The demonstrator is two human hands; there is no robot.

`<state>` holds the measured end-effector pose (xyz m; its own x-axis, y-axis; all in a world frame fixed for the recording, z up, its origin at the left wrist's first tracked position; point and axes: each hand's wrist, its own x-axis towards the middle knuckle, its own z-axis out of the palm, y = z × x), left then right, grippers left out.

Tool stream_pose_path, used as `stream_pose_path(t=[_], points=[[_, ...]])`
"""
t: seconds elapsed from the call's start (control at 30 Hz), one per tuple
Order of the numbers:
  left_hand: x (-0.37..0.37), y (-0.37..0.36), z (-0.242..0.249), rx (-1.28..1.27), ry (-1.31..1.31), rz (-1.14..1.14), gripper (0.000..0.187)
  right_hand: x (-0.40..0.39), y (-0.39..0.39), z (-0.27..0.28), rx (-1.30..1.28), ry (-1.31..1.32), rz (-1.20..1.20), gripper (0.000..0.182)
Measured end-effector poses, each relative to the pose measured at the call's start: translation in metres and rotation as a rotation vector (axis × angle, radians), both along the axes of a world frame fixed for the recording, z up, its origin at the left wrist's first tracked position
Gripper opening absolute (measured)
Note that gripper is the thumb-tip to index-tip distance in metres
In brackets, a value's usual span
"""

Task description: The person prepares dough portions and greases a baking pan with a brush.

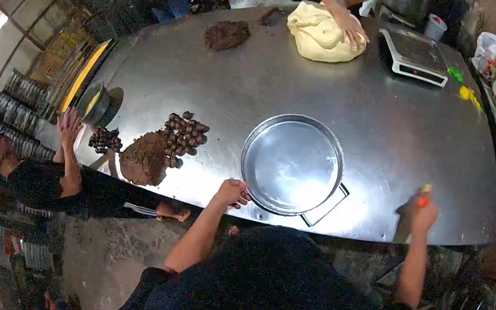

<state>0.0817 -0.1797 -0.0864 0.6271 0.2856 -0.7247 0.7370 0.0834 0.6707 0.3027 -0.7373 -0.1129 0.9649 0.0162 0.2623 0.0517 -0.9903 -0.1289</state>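
Observation:
A wide, round metal pan (292,163) lies in front of me on the steel table, its wire handle (326,207) toward my lower right. My left hand (232,194) is closed at the near-left rim of the pan, fingers curled against the edge. Off to the right, near the table's front edge, my right hand (425,216) is closed around a small thing with a pale yellowish tip (427,187) and a red-orange part. Its exact kind is too small and blurred to make out.
Brown crumbly dough (144,158) and dark balls (185,134) lie left, near a co-worker's hands (69,127) and a bowl (94,103). Across the steel table (233,86), another person's hand (348,28) presses pale dough (322,35) beside a scale (414,57). A brown lump (226,35) lies farther back.

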Motion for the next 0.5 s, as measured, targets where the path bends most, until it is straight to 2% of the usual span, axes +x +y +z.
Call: stream_pose_path(t=[0.03,0.13,0.17,0.23,0.3,0.37,0.4,0.43,0.47,0.5], points=[[0.001,-0.001,0.000,0.010,-0.007,0.005,0.033,0.009,-0.020,0.003,0.022,-0.054,-0.147,0.022],[0.001,-0.007,0.000,0.045,0.010,0.008,0.033,0.029,-0.022,0.032,0.035,-0.063,-0.205,0.020],[0.001,-0.009,0.001,0.049,0.015,0.012,0.033,0.036,-0.011,0.024,0.039,-0.058,-0.201,0.020],[0.002,-0.013,0.002,0.156,-0.008,0.010,0.032,0.043,0.025,0.005,0.083,-0.121,-0.098,0.014],[-0.001,-0.011,-0.004,0.172,-0.049,0.020,0.031,0.007,0.111,0.059,0.344,0.163,0.073,0.013],[-0.001,-0.010,-0.008,0.163,-0.072,0.067,0.029,-0.017,0.171,0.016,0.656,0.148,0.286,0.024],[0.002,-0.010,-0.008,0.139,-0.042,0.096,0.028,-0.038,0.193,0.017,0.740,0.061,0.476,0.030],[0.000,-0.010,-0.010,0.111,-0.024,0.104,0.028,-0.060,0.207,0.034,0.843,0.055,0.532,0.032],[0.002,-0.009,-0.011,0.091,-0.009,0.115,0.028,-0.075,0.208,0.046,0.644,0.045,0.545,0.030],[0.002,-0.015,-0.009,0.144,0.003,0.091,0.029,-0.081,0.201,0.044,0.674,0.102,0.475,0.029]])
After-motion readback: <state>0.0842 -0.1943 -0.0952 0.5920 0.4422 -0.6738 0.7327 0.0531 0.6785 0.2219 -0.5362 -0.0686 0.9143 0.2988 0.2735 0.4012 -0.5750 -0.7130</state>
